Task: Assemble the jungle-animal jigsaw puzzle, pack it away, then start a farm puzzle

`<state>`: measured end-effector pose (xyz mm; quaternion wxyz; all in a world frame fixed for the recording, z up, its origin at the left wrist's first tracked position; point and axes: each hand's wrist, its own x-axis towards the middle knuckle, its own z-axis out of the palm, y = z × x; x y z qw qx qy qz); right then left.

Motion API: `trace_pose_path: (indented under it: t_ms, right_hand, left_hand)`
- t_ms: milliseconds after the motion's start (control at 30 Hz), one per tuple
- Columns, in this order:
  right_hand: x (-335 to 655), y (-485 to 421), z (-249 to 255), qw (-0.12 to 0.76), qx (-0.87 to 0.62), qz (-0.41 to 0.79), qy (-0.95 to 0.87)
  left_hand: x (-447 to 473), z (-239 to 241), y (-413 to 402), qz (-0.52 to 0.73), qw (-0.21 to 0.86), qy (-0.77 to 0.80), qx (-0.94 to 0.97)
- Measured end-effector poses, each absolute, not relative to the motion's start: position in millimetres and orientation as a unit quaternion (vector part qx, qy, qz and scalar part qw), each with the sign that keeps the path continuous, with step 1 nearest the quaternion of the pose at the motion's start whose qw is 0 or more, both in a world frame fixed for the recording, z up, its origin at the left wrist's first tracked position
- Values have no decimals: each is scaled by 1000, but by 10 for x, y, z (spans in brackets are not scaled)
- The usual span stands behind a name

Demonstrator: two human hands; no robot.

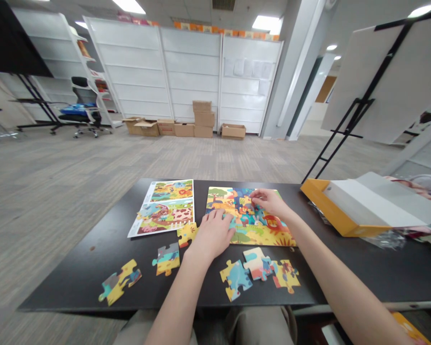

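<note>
A jigsaw puzzle [244,237] with bright animal pictures lies on the dark table in front of me. My right hand [271,201] is over its upper part, thumb and fingertips closed on the right edge of a puzzle piece [245,206]. Fingers stretched out, my left hand [212,234] rests flat on the lower left of the puzzle and hides part of it. Just left of this hand is a yellow loose piece [187,233]. Nearer to me lie a blue elephant piece [236,279], a pale piece [257,263] and a yellow piece [286,276].
A printed picture sheet [167,209] lies left of the puzzle. More loose pieces [167,258] are at the left, one pair [120,281] near the front edge. An open yellow box [345,211] with white flaps stands at the right, plastic wrap [388,239] beside it.
</note>
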<state>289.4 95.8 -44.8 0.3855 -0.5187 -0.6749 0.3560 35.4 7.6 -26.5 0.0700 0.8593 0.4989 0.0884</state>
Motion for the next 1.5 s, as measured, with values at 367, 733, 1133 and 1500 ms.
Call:
trace_pose_path:
  t_ms: [367,733,1133,1500]
  right_hand:
    - [2878,805,-223,409,-541,387,-625]
    - [2987,754,-106,423,-534,401,-612]
    - [3077,710,-23,458,-556,367,-590]
    - [3839,403,-69,441,-627,294,-571]
  left_hand:
    - [355,-283,82,97,65,501,858]
    - [342,-222,51,95,70,499,859]
    - [336,-210,24,102,86,505,853]
    - [332,-216,16,110,106,506,849]
